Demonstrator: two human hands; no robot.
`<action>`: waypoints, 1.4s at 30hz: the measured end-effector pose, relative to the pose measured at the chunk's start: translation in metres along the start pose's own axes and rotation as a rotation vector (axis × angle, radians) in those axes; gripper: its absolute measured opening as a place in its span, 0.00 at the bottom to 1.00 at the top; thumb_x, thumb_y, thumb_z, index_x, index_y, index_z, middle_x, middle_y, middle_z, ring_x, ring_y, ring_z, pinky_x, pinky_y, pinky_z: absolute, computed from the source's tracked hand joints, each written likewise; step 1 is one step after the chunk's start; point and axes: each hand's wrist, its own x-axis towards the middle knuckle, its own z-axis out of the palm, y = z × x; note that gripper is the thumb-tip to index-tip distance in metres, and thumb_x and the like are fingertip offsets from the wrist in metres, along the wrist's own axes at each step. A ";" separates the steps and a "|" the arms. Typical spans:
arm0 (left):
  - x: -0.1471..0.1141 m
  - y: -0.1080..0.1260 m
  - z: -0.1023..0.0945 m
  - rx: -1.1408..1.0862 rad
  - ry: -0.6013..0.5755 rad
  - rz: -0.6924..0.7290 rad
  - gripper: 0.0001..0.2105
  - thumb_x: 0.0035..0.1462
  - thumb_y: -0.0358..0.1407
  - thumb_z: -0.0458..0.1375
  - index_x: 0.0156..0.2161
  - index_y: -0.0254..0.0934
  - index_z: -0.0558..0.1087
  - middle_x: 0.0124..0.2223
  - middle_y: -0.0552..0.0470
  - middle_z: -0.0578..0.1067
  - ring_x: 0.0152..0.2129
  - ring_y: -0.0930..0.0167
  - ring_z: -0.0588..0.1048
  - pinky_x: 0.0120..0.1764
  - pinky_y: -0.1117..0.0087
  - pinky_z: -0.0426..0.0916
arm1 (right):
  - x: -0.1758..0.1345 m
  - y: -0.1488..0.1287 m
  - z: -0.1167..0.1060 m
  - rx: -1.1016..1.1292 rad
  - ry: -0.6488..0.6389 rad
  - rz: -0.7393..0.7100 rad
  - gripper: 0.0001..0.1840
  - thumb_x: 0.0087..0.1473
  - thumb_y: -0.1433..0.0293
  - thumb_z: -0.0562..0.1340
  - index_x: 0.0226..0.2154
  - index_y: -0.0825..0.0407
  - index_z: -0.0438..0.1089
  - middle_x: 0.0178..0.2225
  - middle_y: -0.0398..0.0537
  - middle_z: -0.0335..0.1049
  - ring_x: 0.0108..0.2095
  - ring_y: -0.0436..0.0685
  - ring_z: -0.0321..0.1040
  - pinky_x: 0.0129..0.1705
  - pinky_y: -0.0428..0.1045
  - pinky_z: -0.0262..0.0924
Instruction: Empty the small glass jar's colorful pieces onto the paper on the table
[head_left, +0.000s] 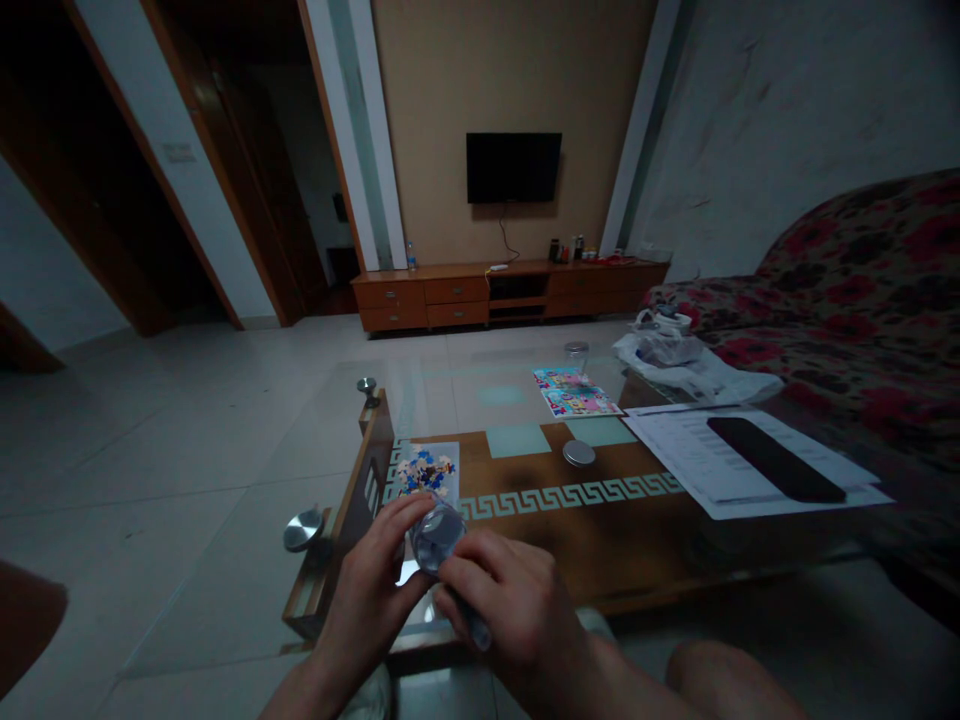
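Note:
A small clear jar (439,536) is tilted with its round mouth toward me, above the near left part of the glass table. My left hand (381,562) wraps around its left side, fingers and thumb closed. At the jar's right rim is my right hand (510,590), its fingers curled. From under that hand sticks a grey strip (474,628), soft-looking, whose kind I cannot make out. Just beyond the jar, a pile of jigsaw puzzle pieces (426,468) lies on a pale sheet. A round silver lid (579,453) rests on the glass to the right.
Farther back on the glass table (517,480) are a colourful picture sheet (576,392) and a silver-lidded jar (576,352). To the right lie papers (720,470) under a dark flat object (776,460), and a plastic bag (690,365). A flowered sofa (847,290) stands beyond.

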 end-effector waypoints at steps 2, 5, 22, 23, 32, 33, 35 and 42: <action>0.000 0.000 0.000 0.003 -0.007 0.002 0.23 0.52 0.27 0.58 0.53 0.48 0.66 0.54 0.49 0.71 0.52 0.63 0.71 0.53 0.56 0.69 | -0.001 0.001 0.003 0.010 -0.045 0.014 0.13 0.61 0.69 0.55 0.28 0.54 0.69 0.29 0.49 0.71 0.26 0.52 0.66 0.25 0.46 0.59; -0.001 0.000 0.001 -0.009 -0.037 0.027 0.24 0.51 0.26 0.59 0.53 0.48 0.66 0.54 0.49 0.71 0.52 0.63 0.71 0.52 0.60 0.69 | -0.003 0.003 0.006 0.132 -0.101 0.063 0.12 0.62 0.68 0.54 0.33 0.54 0.71 0.35 0.51 0.73 0.32 0.53 0.70 0.30 0.46 0.64; 0.001 -0.011 -0.006 0.105 -0.167 -0.033 0.25 0.51 0.29 0.61 0.54 0.48 0.65 0.55 0.47 0.71 0.50 0.62 0.72 0.50 0.56 0.71 | 0.006 0.034 -0.018 0.324 -0.340 -0.004 0.11 0.63 0.67 0.54 0.33 0.52 0.69 0.29 0.44 0.71 0.29 0.49 0.66 0.32 0.45 0.60; 0.002 -0.011 -0.006 0.125 -0.176 -0.045 0.26 0.50 0.29 0.61 0.54 0.48 0.65 0.55 0.47 0.71 0.50 0.61 0.73 0.49 0.56 0.71 | 0.007 0.035 -0.021 0.332 -0.348 -0.015 0.10 0.63 0.67 0.54 0.34 0.52 0.69 0.29 0.44 0.71 0.29 0.49 0.66 0.32 0.45 0.60; 0.005 -0.013 -0.008 0.277 -0.159 -0.101 0.28 0.48 0.28 0.60 0.55 0.50 0.66 0.55 0.49 0.70 0.44 0.62 0.75 0.44 0.58 0.72 | 0.011 0.044 -0.049 0.441 -0.309 0.078 0.07 0.60 0.68 0.59 0.41 0.51 0.70 0.36 0.46 0.74 0.35 0.50 0.70 0.38 0.47 0.64; 0.006 -0.014 -0.009 0.323 -0.151 -0.111 0.28 0.48 0.29 0.60 0.55 0.50 0.66 0.55 0.49 0.70 0.43 0.62 0.75 0.43 0.58 0.73 | 0.012 0.045 -0.053 0.452 -0.295 0.100 0.07 0.60 0.68 0.59 0.40 0.51 0.70 0.35 0.46 0.74 0.33 0.49 0.70 0.36 0.46 0.65; 0.006 -0.015 -0.011 0.417 -0.140 -0.126 0.28 0.48 0.30 0.60 0.55 0.49 0.66 0.53 0.48 0.71 0.40 0.62 0.76 0.39 0.61 0.73 | 0.014 0.046 -0.060 0.483 -0.250 0.204 0.06 0.59 0.67 0.60 0.38 0.51 0.71 0.32 0.44 0.73 0.28 0.48 0.69 0.29 0.44 0.64; 0.007 -0.023 -0.020 0.460 -0.051 -0.186 0.25 0.49 0.32 0.60 0.54 0.48 0.66 0.49 0.50 0.72 0.38 0.64 0.76 0.36 0.66 0.71 | 0.015 0.081 -0.068 0.648 -0.051 0.655 0.12 0.55 0.60 0.63 0.34 0.53 0.70 0.23 0.41 0.69 0.19 0.47 0.64 0.20 0.44 0.60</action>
